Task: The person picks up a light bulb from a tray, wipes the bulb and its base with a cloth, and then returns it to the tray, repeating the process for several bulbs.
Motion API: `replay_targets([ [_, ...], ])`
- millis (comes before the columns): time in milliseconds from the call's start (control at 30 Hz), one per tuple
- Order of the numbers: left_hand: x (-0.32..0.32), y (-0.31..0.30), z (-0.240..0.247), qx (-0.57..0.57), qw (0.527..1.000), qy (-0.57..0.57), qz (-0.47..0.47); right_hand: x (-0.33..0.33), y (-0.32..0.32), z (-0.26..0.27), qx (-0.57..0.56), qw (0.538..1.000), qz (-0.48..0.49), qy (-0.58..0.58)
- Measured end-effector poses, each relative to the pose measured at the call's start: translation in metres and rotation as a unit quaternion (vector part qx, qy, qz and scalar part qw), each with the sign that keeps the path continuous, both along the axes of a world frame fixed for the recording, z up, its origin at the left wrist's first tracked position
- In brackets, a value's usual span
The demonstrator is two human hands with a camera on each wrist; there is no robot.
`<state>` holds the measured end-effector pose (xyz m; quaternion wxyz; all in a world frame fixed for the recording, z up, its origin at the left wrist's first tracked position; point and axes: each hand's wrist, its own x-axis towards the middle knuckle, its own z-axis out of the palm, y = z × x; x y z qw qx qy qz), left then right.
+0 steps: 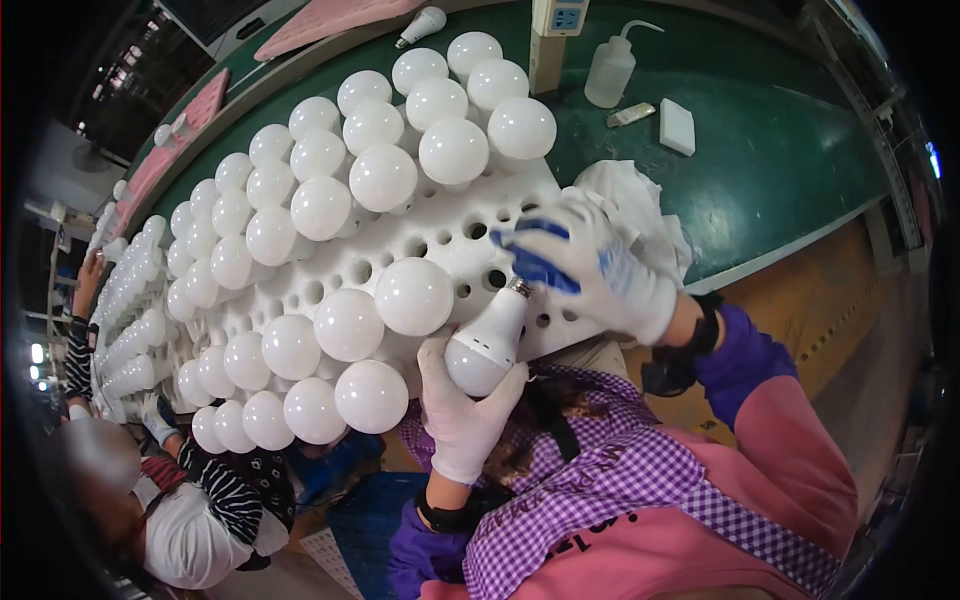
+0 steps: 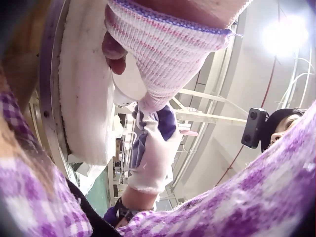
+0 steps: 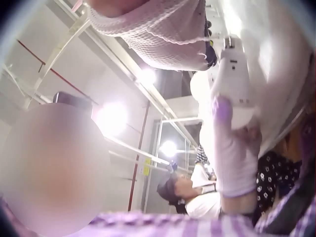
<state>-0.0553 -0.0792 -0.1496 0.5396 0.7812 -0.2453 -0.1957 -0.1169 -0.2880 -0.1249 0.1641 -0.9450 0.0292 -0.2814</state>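
In the head view my left hand (image 1: 465,405), in a white glove, holds a white LED light bulb (image 1: 492,335) by its round end, screw base up and tilted right. The bulb also shows in the right wrist view, its metal base (image 3: 229,42) uncovered, with the left hand (image 3: 234,153) around the lower part. My right hand (image 1: 605,265), in a white glove with blue-coated fingers, hovers just above that base, fingers loosely bent and nothing seen in them. Beside both hands lies a white foam tray (image 1: 400,270) with round holes, bearing rows of bulbs (image 1: 415,296).
A green table (image 1: 760,190) carries a squeeze bottle (image 1: 612,70), a white block (image 1: 677,127) and a crumpled white cloth (image 1: 630,195). One loose bulb (image 1: 422,26) lies behind the tray. Another person (image 1: 200,510) works at the left, beside more bulbs.
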Motion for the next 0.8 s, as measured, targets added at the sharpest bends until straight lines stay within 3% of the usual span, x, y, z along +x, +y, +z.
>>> replay_targets([
  [67,0.000,0.003,0.001,-0.009,1.000,-0.005,-0.006,0.017,-0.021,-0.014,0.062,0.997,0.004,0.038],
  [133,0.001,0.007,0.005,-0.124,0.972,0.199,0.003,0.029,-0.028,-0.024,0.005,1.000,-0.004,-0.017],
  [200,0.004,0.013,0.000,-0.135,0.967,0.217,0.002,0.029,-0.028,-0.022,0.005,1.000,0.013,0.011],
  [267,0.006,0.015,0.000,-0.152,0.959,0.239,0.004,0.019,-0.021,-0.008,-0.012,0.998,-0.007,-0.067],
  [400,0.008,0.010,0.008,-0.193,0.924,0.329,-0.035,-0.015,-0.021,0.019,0.013,0.996,-0.078,0.032],
  [600,0.011,0.003,0.010,-0.198,0.908,0.364,-0.055,-0.034,-0.051,-0.028,-0.083,0.978,-0.192,0.011],
  [667,0.009,0.000,0.013,-0.189,0.906,0.373,-0.059,-0.047,-0.061,-0.049,0.136,0.963,-0.139,0.185],
  [733,0.006,-0.005,0.014,-0.160,0.937,0.305,-0.056,-0.053,-0.057,-0.055,0.112,0.974,-0.148,0.130],
  [767,0.007,-0.007,0.012,-0.161,0.937,0.305,-0.056,-0.063,-0.054,-0.051,0.158,0.968,-0.175,0.087],
  [800,0.007,-0.010,0.009,-0.128,0.970,0.195,-0.067,-0.070,-0.047,-0.034,0.203,0.957,-0.202,0.045],
])
